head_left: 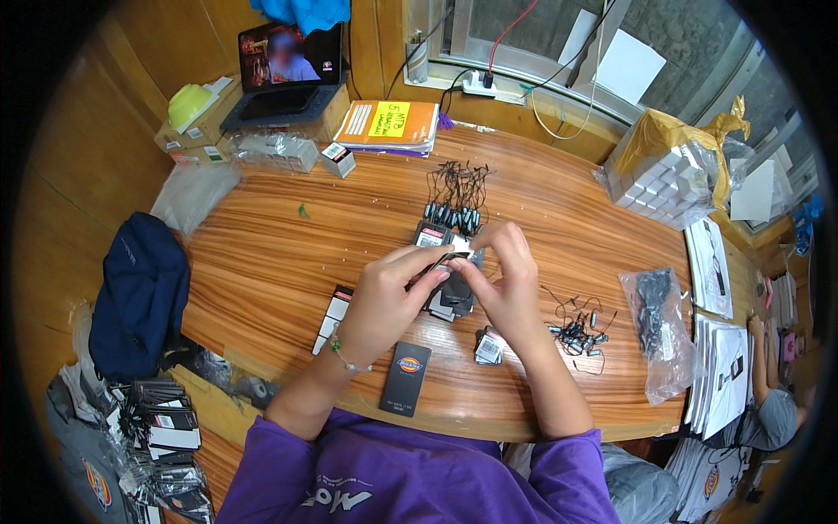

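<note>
Over the middle of the table, my left hand (pixel 384 301) pinches a small dark hang tag (pixel 450 258) between thumb and fingers. My right hand (pixel 509 284) is closed at the tag's other end, its thumb and fingertips close together; any string between them is too small to make out. Beneath both hands lies a pile of black and white hang tags (pixel 450 301). Just beyond it, a bunch of black tag strings (pixel 457 188) with small pale-blue ends is spread out. A long black tag (pixel 406 377) lies near the table edge, between my forearms.
A small tag stack (pixel 489 348) and loose black strings (pixel 580 332) lie right, beside a clear plastic bag (pixel 655 336). White printed packs (pixel 720 375) line the right edge. Farther back are a tablet (pixel 291 57), an orange notebook (pixel 388 122) and wrapped white boxes (pixel 663 179).
</note>
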The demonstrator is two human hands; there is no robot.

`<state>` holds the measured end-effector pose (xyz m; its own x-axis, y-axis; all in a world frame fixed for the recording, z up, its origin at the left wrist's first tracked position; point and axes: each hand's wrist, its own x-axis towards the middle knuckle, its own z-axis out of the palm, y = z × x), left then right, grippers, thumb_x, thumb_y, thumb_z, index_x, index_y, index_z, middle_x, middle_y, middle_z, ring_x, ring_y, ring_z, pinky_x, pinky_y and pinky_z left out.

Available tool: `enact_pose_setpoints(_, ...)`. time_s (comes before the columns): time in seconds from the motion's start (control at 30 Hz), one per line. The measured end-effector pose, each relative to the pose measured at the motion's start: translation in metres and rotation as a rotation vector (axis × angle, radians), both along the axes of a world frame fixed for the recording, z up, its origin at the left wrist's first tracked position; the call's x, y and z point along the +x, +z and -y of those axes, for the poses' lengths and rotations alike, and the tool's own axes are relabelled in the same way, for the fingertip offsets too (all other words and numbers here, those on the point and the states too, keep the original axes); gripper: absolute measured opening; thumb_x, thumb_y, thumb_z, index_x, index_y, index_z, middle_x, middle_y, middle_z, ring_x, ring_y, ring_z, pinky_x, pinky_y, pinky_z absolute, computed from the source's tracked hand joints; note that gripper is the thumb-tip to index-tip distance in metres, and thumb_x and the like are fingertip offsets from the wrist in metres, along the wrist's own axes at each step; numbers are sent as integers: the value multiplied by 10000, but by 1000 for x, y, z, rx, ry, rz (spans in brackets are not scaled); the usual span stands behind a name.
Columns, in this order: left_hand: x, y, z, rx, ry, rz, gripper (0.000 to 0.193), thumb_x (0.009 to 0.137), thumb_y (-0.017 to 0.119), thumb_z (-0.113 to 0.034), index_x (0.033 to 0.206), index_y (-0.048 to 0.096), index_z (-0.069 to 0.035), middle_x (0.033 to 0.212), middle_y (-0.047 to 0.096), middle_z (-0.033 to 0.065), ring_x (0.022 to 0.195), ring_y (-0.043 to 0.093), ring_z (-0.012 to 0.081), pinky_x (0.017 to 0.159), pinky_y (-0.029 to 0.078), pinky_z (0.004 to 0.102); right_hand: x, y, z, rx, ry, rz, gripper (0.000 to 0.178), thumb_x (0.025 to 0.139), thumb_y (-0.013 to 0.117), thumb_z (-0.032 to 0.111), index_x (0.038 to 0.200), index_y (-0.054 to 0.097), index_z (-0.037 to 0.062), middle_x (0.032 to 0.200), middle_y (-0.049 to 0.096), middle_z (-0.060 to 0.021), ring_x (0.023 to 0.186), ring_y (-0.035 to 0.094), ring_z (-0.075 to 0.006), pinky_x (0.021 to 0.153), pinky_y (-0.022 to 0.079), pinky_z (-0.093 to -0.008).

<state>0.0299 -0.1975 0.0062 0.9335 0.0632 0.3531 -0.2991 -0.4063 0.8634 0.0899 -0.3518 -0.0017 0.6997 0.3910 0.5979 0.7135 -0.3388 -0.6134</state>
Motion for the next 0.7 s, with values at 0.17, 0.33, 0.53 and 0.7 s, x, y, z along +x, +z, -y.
enact_pose_setpoints(0.17,-1,-1,-4,-89,-36,1,277,778,643,-22,1054,632,-8,837,630,111,725,625,162,616,491,274,3,-4,6,149,206,-459,150,777,677,88,867,608,-10,784,612,-55,714,558,-147,665,431,-233)
enact_pose_setpoints(0.33,-4,7,-4,161,20,182,230,730,671,36,952,674,-22,798,631,90,726,629,151,592,484,246,8,-4,9,364,401,-888,119,831,626,121,843,624,2,830,605,-20,783,539,-99,714,415,-225)
enact_pose_setpoints(0.53,-2,1,-4,286,-60,381,126,710,674,48,816,653,-17,806,642,100,710,630,190,607,493,269,11,-13,9,653,529,-1019,90,860,577,125,829,601,44,870,572,-22,844,516,-103,784,399,-248)
enact_pose_setpoints(0.7,-8,-13,-1,154,-122,178,261,730,664,-18,988,625,-32,828,634,86,731,623,230,660,506,296,9,4,13,1070,464,-938,106,905,528,170,905,528,64,837,561,-52,831,537,-141,754,424,-281)
